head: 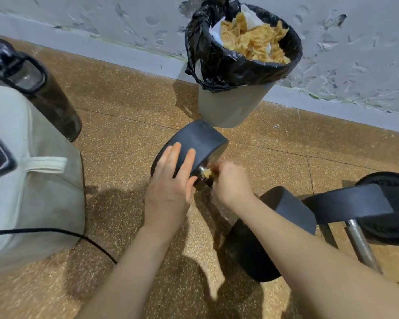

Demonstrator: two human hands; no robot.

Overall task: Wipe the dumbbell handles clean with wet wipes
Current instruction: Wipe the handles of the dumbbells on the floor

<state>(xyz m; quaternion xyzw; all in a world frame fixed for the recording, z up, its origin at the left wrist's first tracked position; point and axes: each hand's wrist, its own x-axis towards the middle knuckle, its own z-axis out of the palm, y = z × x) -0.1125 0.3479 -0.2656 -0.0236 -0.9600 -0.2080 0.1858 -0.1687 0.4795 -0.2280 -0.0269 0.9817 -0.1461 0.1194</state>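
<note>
A black dumbbell (200, 139) lies on the floor in the middle of the head view, its far head tipped up. My left hand (171, 183) rests on that head with straight fingers spread over the rubber. My right hand (230, 183) is curled round the metal handle just behind the head, gripping a crumpled yellowish wipe (207, 173) against the bar. The dumbbell's near head (258, 252) sits under my right forearm. Most of the handle is hidden by my right hand.
A grey bin with a black liner (228, 104), holding used yellowish wipes, stands against the wall just beyond the dumbbell. A second dumbbell (387, 203) with a bare steel handle lies at right. A grey-white bag (32, 180), a dark bottle (55, 104) and a black cable (55, 231) are at left.
</note>
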